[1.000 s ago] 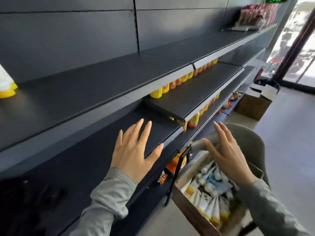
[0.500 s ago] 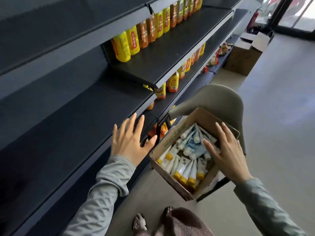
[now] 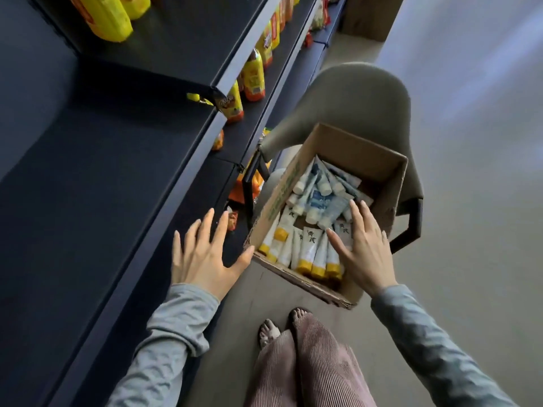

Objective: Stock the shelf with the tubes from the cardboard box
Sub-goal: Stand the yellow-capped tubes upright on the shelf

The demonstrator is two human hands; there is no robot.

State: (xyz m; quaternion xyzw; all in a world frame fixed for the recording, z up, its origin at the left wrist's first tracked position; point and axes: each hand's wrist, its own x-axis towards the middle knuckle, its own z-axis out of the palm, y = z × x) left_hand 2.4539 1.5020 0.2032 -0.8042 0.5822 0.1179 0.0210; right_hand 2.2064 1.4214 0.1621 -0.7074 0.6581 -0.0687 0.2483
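An open cardboard box sits on a grey chair and holds several tubes: white ones with yellow caps along the near side, blue and white ones further in. My right hand reaches into the box with fingers spread flat over the tubes, gripping none. My left hand hovers open with straight fingers just left of the box, above the edge of the dark shelf, whose surface here is bare.
The grey chair carries the box and stands close to the shelving. Yellow and orange bottles line the shelves further along. Another cardboard box stands on the floor beyond. My bare feet are below the box.
My view has tilted down from the shelves to the box. My right hand has moved down onto the tubes; my left hand has stayed open beside the box.
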